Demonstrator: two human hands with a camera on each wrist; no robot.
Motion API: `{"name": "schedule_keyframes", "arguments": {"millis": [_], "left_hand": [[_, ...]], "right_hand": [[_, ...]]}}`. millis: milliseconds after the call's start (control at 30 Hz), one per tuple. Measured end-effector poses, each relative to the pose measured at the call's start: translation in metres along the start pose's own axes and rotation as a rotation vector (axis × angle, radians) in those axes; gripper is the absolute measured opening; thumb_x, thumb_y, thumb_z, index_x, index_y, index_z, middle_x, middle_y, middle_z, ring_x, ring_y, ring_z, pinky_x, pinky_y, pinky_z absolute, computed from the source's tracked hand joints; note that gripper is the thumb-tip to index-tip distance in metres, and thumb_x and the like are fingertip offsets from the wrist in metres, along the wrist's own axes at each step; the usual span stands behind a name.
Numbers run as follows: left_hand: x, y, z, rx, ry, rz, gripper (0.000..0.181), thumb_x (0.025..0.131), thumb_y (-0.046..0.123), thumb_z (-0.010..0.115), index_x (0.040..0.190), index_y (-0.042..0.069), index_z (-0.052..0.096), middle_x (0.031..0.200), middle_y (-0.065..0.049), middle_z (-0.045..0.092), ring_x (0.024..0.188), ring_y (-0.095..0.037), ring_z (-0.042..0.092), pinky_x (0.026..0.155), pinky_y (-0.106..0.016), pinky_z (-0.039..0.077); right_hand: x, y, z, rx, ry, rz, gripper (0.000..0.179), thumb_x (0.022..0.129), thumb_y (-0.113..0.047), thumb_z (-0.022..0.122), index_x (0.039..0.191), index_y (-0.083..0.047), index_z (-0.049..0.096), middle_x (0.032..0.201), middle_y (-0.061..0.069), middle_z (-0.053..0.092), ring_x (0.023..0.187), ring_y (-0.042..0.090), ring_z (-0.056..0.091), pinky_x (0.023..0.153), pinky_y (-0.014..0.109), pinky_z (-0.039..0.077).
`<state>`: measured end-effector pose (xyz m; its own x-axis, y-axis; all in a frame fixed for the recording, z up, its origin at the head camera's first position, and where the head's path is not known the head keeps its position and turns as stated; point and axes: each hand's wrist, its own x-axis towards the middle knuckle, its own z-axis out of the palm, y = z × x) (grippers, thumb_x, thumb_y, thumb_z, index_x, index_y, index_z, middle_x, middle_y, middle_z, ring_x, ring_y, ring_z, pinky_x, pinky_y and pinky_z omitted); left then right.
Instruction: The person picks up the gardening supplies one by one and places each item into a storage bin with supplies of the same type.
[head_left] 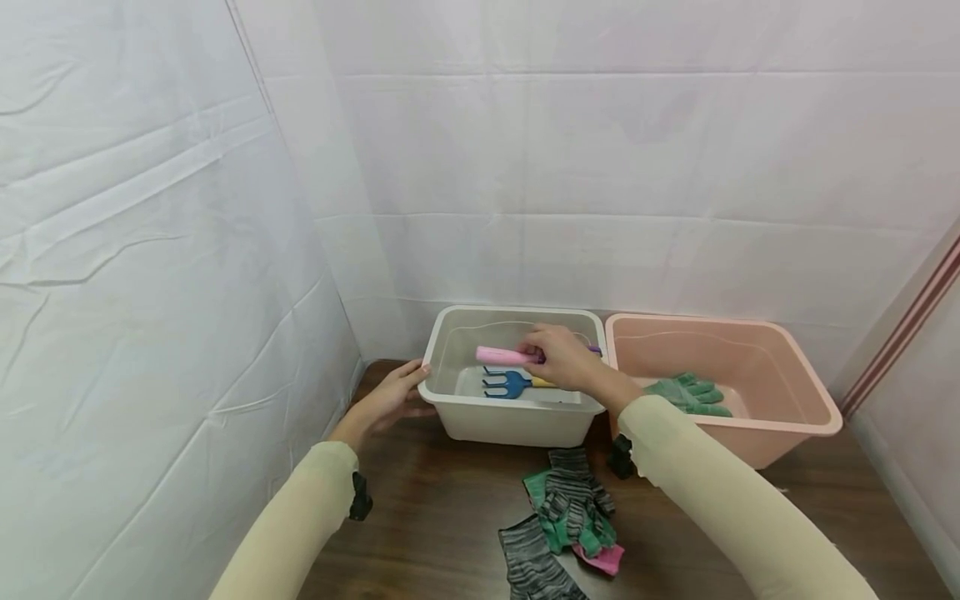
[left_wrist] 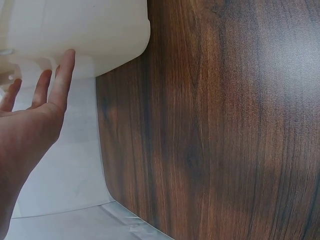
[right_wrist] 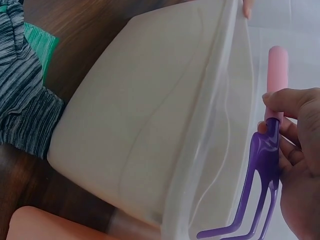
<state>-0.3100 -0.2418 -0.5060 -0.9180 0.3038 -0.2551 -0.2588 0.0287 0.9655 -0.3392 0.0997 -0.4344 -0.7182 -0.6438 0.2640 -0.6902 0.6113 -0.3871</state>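
My right hand (head_left: 558, 354) pinches a small garden rake (right_wrist: 267, 145) with purple tines and a pink handle, held over the white basin (head_left: 517, 425). In the head view its pink handle (head_left: 501, 357) points left. Below it, a blue hand rake (head_left: 510, 383) with a yellow handle lies on the basin floor, partly hidden by my right hand. My left hand (head_left: 390, 396) touches the basin's left side near the rim, its fingers fairly straight in the left wrist view.
A pink basin (head_left: 720, 429) stands right of the white one, with a green glove (head_left: 690, 393) inside. Several gloves lie in a pile on the brown table (head_left: 420, 500) in front, among them a grey-black knit glove (head_left: 573, 492). White sheeting (head_left: 525, 167) hangs behind.
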Motion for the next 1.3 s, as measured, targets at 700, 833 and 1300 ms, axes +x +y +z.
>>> {"name": "schedule_keyframes", "arguments": {"millis": [700, 833, 1300], "left_hand": [[-0.004, 0.000, -0.001, -0.019, 0.016, -0.007, 0.061, 0.117, 0.033, 0.042, 0.168, 0.005, 0.022, 0.166, -0.031, 0.030, 0.151, -0.052, 0.033, 0.109, -0.063, 0.049], [-0.002, 0.000, -0.001, -0.022, 0.017, -0.007, 0.062, 0.117, 0.034, 0.042, 0.168, 0.005, 0.021, 0.166, -0.030, 0.030, 0.151, -0.051, 0.033, 0.109, -0.062, 0.049], [0.000, -0.002, 0.000, -0.018, 0.010, -0.001, 0.064, 0.116, 0.038, 0.044, 0.168, 0.006, 0.022, 0.166, -0.030, 0.030, 0.151, -0.050, 0.034, 0.109, -0.061, 0.049]], "right_hand": [[0.001, 0.003, 0.026, 0.000, -0.016, 0.058, 0.019, 0.096, -0.013, 0.080, 0.116, -0.011, 0.079, 0.101, 0.000, 0.065, 0.090, 0.016, 0.060, 0.084, 0.034, 0.057], [-0.001, 0.006, 0.031, -0.020, -0.012, 0.034, 0.018, 0.095, -0.012, 0.081, 0.113, -0.010, 0.079, 0.099, 0.000, 0.065, 0.088, 0.016, 0.060, 0.082, 0.034, 0.057], [-0.012, 0.013, 0.046, -0.010, -0.024, 0.061, 0.018, 0.096, -0.013, 0.080, 0.114, -0.011, 0.079, 0.102, 0.000, 0.066, 0.090, 0.016, 0.061, 0.083, 0.034, 0.058]]}}
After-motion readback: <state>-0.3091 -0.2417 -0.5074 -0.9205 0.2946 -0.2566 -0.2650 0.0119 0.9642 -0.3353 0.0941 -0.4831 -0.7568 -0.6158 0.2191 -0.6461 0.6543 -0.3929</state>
